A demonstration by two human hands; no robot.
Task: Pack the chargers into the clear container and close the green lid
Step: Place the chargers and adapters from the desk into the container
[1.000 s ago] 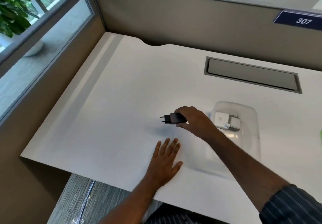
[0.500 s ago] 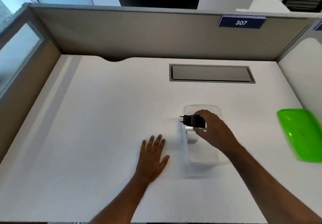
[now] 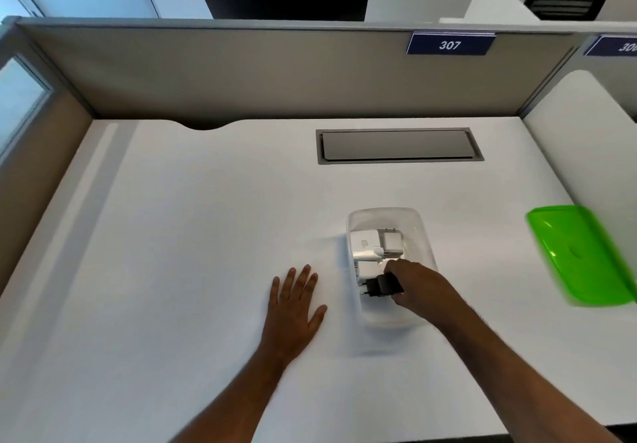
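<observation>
head | R hand [image 3: 418, 287] clamps black charger [image 3: 382, 286] in container [image 3: 422, 232] | L hand [image 3: 293, 308] flat, splayed

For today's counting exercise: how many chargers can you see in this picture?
4: two white chargers side by side at the container's far end, one white mid-container, one black charger in the right hand. Others may be hidden.

Clear plastic container [image 3: 424, 236]; glossy green lid [image 3: 582, 256]; matt white desk [image 3: 193, 222].
</observation>
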